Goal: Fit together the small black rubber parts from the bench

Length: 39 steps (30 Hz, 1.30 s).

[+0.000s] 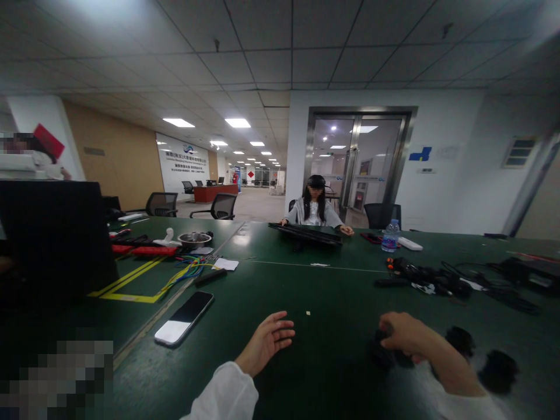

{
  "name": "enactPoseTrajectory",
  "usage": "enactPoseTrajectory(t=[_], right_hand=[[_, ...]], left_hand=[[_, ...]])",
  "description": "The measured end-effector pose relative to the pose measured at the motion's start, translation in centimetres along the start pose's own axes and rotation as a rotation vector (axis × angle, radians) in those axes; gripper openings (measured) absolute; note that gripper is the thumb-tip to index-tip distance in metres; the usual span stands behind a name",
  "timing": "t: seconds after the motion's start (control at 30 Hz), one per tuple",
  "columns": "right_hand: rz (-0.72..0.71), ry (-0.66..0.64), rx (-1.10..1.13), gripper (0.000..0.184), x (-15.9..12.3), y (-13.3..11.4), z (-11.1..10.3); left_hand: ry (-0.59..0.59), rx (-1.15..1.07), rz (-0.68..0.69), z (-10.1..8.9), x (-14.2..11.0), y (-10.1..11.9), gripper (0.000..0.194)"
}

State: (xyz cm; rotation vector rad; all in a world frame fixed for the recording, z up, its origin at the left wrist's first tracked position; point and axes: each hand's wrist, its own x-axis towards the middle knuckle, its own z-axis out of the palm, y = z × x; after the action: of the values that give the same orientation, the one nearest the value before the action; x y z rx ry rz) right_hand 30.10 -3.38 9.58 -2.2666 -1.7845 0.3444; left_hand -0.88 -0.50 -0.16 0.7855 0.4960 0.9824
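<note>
My left hand [269,340] is held over the green table [245,356], palm turned inward, its fingers apart and nothing in them. A tiny pale square chip [308,313] lies on the surface just beyond its fingertips. To the right, my right hand [409,333] bends down with its fingers curled around a dark black part [381,352]; shadow and blur hide the part's exact kind. Two more black, blurred parts, one nearer the hand [459,338] and one at the lower right [499,368], sit beside my right forearm.
A phone [186,318] lies left of my left hand. Coloured wires [188,271] and a metal bowl [195,239] are farther left. Black gear with cables [420,277] and a water bottle [390,235] stand at right. Across the table, a person [314,207] handles a flat black object [306,233].
</note>
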Motion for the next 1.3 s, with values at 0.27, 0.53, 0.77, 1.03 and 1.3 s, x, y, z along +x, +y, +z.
enactPoseTrajectory(t=[0.27,0.53,0.77,1.03,1.3], right_hand=[[0.047,-0.055,-0.168,0.017,-1.0,-4.7,4.0],[0.060,-0.056,-0.117,0.019,-0.4,-3.9,5.5],[-0.351,-0.158,0.173,0.015,-1.4,-6.5,4.4],[-0.152,-0.337,1.506,0.036,-1.2,-10.6,11.2],[-0.112,-0.341,1.514,0.039,-0.9,-10.5,13.6]], left_hand=[[0.002,-0.008,0.009,-0.3,0.2,-0.2,0.031],[-0.014,-0.007,0.004,-0.4,0.2,-0.2,0.033],[-0.015,-0.001,-0.005,-0.3,0.0,0.0,0.032],[0.133,0.123,0.124,-0.1,0.7,-0.9,0.035],[0.014,0.588,0.331,0.6,0.2,-1.5,0.048]])
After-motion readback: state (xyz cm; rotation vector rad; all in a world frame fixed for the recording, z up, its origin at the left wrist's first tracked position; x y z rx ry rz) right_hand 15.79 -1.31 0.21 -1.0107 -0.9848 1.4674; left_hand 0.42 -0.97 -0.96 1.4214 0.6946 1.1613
